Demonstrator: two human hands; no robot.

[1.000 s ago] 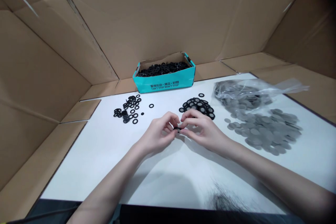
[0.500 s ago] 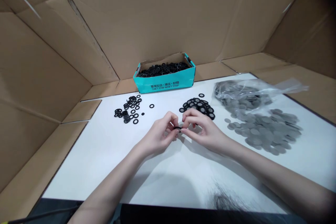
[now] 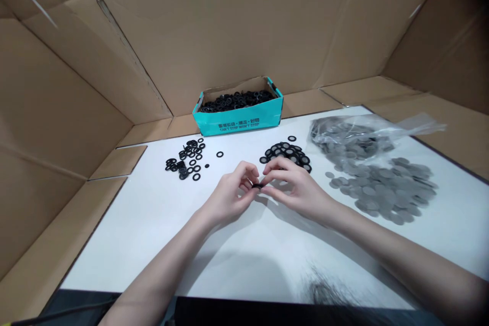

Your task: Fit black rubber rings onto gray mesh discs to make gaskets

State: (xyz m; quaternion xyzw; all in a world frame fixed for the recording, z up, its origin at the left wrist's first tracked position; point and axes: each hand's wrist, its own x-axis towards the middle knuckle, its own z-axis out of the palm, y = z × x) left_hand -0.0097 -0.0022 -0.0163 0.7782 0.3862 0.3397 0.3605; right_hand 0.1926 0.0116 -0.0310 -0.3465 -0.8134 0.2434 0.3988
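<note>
Between my fingertips, above the white tabletop, is a small black rubber ring (image 3: 257, 186), seen almost edge-on. My left hand (image 3: 236, 191) pinches its left side with thumb and fingers. From the right, the thumb and fingertips of my right hand (image 3: 296, 186) close on the same ring. Whether a disc sits inside it is hidden. Just behind my right hand lies a heap of black rings with grey mesh discs in them (image 3: 286, 152). Loose black rings (image 3: 193, 155) are scattered on the left. A spread of loose grey discs (image 3: 387, 191) lies to the right.
A turquoise box (image 3: 239, 122) full of black rings stands at the back. A clear plastic bag (image 3: 351, 135) of grey discs lies at the back right. Cardboard walls (image 3: 229, 20) enclose the white table (image 3: 133, 244). One ring (image 3: 220, 154) lies apart.
My right fingers have shifted slightly on the ring, and it shows a little more plainly between the hands. The piles look the same; the view has moved very slightly.
</note>
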